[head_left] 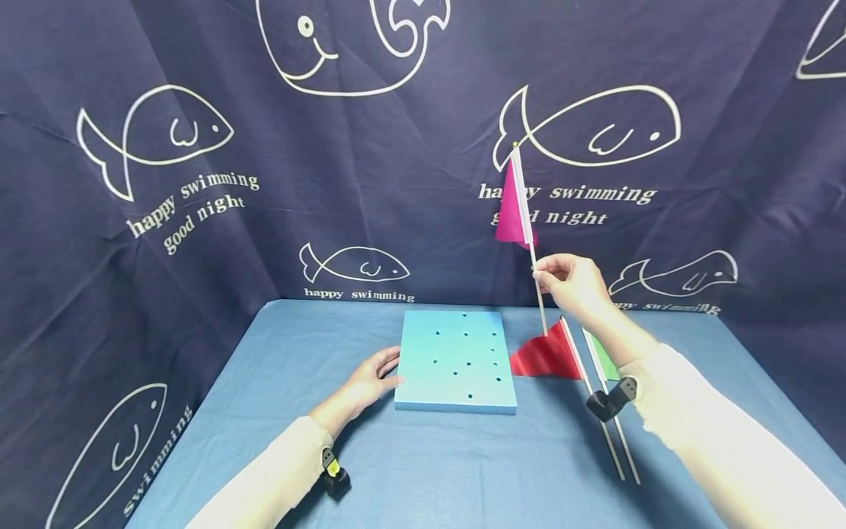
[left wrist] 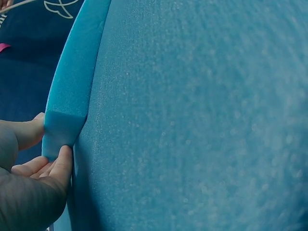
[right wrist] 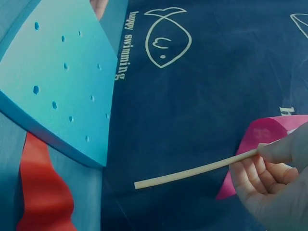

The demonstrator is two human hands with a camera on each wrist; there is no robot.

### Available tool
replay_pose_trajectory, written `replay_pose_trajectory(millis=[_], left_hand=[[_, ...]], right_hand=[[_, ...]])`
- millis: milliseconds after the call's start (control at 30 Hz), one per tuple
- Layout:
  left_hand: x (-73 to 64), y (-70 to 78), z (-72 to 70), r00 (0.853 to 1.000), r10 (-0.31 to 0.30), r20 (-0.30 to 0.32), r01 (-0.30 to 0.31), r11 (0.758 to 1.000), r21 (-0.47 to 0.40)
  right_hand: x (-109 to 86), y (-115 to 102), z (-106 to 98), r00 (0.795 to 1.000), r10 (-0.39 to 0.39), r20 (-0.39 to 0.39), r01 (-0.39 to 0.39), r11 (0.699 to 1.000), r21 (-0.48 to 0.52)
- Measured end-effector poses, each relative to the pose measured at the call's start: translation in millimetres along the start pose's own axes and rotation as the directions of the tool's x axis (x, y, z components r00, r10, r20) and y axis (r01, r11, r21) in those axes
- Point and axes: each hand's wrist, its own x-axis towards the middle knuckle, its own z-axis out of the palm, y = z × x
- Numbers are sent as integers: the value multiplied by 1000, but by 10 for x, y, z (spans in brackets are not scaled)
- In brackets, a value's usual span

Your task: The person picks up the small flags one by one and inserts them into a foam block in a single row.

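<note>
Two flags, red (head_left: 546, 358) and green (head_left: 604, 358), lie unplanted on the counter (head_left: 423, 470). Right hand (head_left: 573, 283) pinches a pink flag (head_left: 512, 209) upright beside the foam block (head_left: 456, 360), holes all empty. Left hand (head_left: 372, 375), fingers relaxed, steadies its edge.

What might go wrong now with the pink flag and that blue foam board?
The right hand pinches the pink flag high on its thin stick, so the free lower end may wobble and miss a small hole in the foam board. The left hand only touches the board's edge, so a push might slide it. The red flag lying beside the board could get bumped.
</note>
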Motion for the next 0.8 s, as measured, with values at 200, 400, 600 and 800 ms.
replay_pose_trajectory(millis=[200,400,600,800], left_hand=[[7,-3,6,1000,17,3,-17,1000,-15],[4,23,6,1000,7,-3,-7,1000,3],[6,22,1,1000,10,-2,-10,1000,4],[7,3,4,1000,18,0,-18,1000,-2]], right_hand=[[64,-42,128,1000,-28,3,28,999,21],[111,-87,235,999,-54,-6,55,996,71],[146,-101,351,999,-40,5,40,995,93],[187,-90,484,999,-47,11,45,988,146]])
